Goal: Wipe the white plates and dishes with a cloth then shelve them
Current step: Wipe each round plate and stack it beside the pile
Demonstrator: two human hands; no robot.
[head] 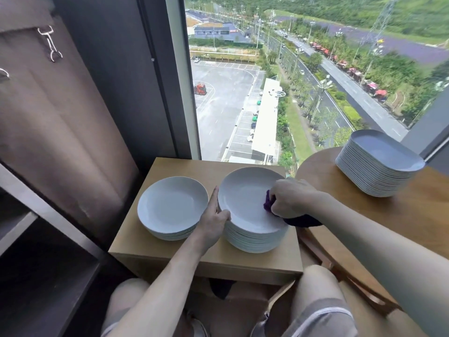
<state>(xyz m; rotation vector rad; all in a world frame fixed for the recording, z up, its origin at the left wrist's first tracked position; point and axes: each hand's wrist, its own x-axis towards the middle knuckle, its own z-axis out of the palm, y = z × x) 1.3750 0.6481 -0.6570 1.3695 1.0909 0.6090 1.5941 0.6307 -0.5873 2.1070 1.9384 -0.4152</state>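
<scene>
Two stacks of round white plates stand on a small wooden table [170,166]. The left stack [172,207] is lower; the right stack [245,205] is taller. My left hand [216,221] grips the left rim of the top plate on the right stack, thumb on the rim and index finger stretched along its edge. My right hand [291,198] holds a bunched dark purple cloth [268,203] against the right inside of that same plate. The cloth's tail [303,221] hangs over the plate's near right edge.
A tall stack of white rectangular dishes [379,164] sits on a round wooden table [413,215] at the right. Dark shelving [36,239] stands at the left beside a brown curtain [60,117]. A floor-length window [267,81] is straight ahead. My knees are below the small table.
</scene>
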